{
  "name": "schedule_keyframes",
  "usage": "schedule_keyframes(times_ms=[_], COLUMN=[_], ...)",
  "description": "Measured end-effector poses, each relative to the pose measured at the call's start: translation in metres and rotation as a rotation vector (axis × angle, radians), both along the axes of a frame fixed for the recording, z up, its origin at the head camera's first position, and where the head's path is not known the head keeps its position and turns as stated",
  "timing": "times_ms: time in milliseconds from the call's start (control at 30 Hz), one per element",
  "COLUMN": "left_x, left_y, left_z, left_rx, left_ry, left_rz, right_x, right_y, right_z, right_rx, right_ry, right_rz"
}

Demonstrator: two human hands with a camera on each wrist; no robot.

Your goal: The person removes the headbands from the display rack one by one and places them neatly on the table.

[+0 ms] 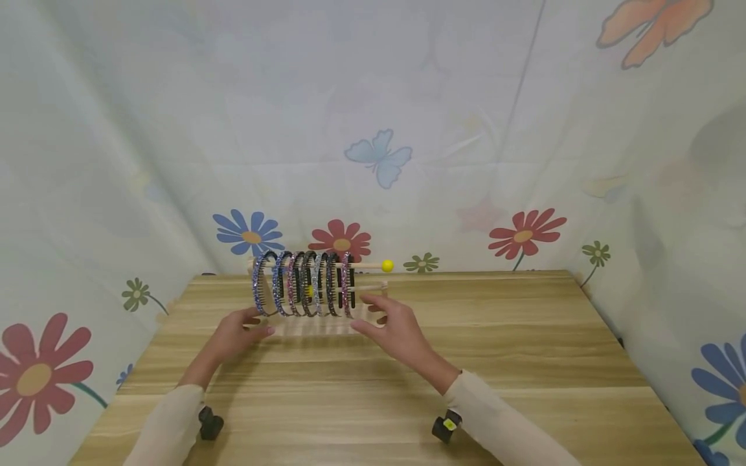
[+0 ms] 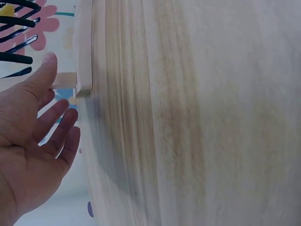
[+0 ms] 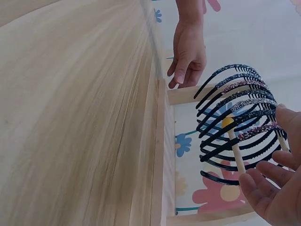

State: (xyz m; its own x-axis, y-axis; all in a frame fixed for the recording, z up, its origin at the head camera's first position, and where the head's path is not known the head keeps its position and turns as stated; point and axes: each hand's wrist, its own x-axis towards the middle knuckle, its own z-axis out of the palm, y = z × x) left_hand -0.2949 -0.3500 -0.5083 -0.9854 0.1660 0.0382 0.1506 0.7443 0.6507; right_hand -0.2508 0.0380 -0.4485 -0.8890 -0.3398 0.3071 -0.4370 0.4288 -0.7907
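Several glittery toothed headbands (image 1: 317, 285) hang in a row on a wooden rack (image 1: 370, 265) whose rod ends in a yellow ball (image 1: 387, 265). In the right wrist view a second yellow ball (image 3: 227, 122) tips a peg among the black band ends. My left hand (image 1: 237, 333) is at the rack's left end, fingers loosely spread; its thumb overlaps a wooden strip (image 2: 66, 80) in the left wrist view. My right hand (image 1: 399, 327) is at the other end beside a pink headband (image 3: 258, 132), fingers apart and slightly bent, fingertips close to the bands.
The rack stands towards the back of a wood-grain table (image 1: 350, 401). Behind it hangs a pale cloth (image 1: 466, 194) printed with flowers and butterflies. A small black device (image 1: 211, 424) sits at the left wrist, another device (image 1: 447, 425) at the right.
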Motion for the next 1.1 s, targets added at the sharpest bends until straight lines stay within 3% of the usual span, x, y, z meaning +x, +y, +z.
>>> schedule_keyframes(times_ms=[467,767,1100], left_x=[-0.007,-0.011,-0.011], left_y=[-0.002,0.0,0.0], left_z=[-0.005,-0.01,-0.011], left_rx=[-0.032,-0.009,-0.029], left_ry=[0.01,-0.026,0.012], left_rz=[0.007,0.031,0.014], right_x=[-0.013,-0.016,-0.02], right_y=[-0.01,-0.016,-0.022], right_z=[0.001,0.003,0.003], right_rx=[-0.076,-0.113,-0.135], right_ry=[-0.03,-0.056,-0.065], right_rz=[0.002,0.011,0.01])
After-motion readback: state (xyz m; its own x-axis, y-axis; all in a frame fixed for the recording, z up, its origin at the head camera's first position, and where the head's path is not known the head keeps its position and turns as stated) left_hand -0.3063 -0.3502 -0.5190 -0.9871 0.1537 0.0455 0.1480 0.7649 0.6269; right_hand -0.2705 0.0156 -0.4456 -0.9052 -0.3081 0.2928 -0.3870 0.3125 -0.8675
